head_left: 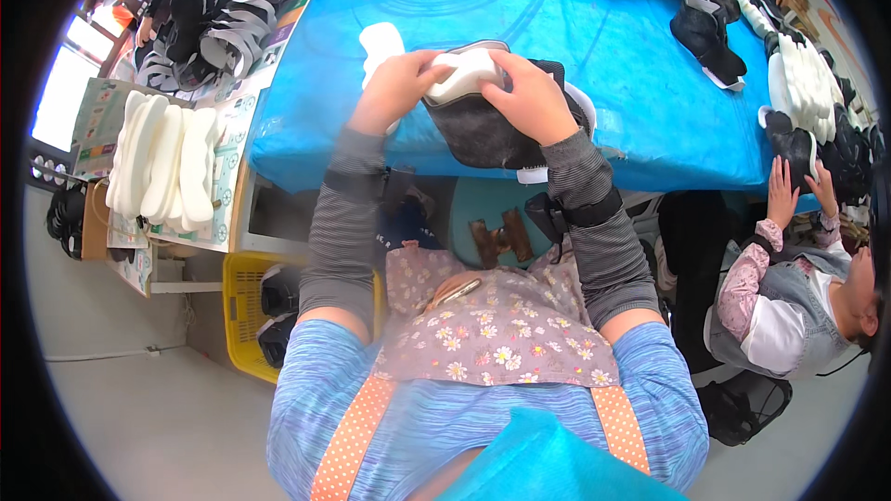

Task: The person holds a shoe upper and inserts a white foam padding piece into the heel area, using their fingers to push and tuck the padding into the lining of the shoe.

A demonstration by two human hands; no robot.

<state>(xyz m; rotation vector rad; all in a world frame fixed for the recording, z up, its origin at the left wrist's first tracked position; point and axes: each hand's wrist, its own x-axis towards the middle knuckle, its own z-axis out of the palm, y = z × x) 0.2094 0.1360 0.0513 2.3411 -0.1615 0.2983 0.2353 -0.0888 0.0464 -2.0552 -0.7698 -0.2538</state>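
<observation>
Over the near edge of the blue-covered table, I have a black fabric shoe (483, 130) with its opening toward my hands. A white foam insole (467, 71) sticks partly out of that opening; the rest of it is hidden inside. My left hand (401, 85) pinches the insole's left side with thumb and fingertips. From the other side, my right hand (534, 100) grips the insole, its thumb below and its forefinger above. Another white insole (381, 43) lies on the table just beyond my left hand.
White foam insoles (162, 162) stand in a row on the left side table, with dark shoes (246, 28) piled behind. A yellow basket (243, 315) holds shoes below. At far right, a co-worker's hands (796, 187) touch a dark shoe (789, 141). More shoes (707, 37) lie at the table's right.
</observation>
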